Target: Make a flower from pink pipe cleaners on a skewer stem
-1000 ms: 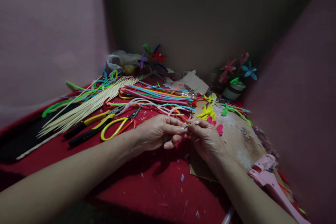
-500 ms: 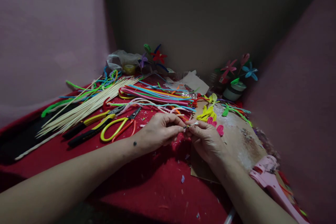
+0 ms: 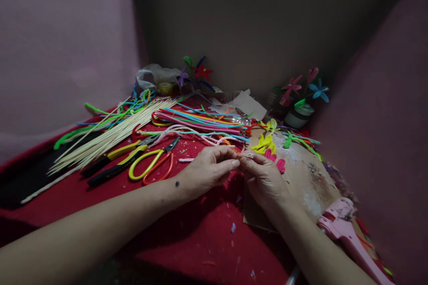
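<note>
My left hand (image 3: 214, 169) and my right hand (image 3: 264, 176) meet fingertip to fingertip over the front of the red cloth (image 3: 200, 245). Both are closed in a pinch. A small whitish bit shows at my right fingertips, too small to name; the fingers hide the rest. Just beyond my right hand, pink looped pieces (image 3: 280, 165) and yellow looped pieces (image 3: 264, 144) lie on a cardboard sheet (image 3: 301, 178). Left of my left hand are scissors (image 3: 147, 165) with yellow and red handles.
Pliers (image 3: 117, 164), wooden sticks (image 3: 113, 136) and coloured pipe cleaners (image 3: 200, 120) lie at left and centre. A pink glue gun (image 3: 341, 222) rests at right. Fuzzy flowers stand in a jar (image 3: 298, 115) at the back right; a red flower (image 3: 202, 72) stands at the back.
My left hand has moved slightly right, its fingertips now closer against my right fingers. The small dark bit seen between the fingertips is now covered.
</note>
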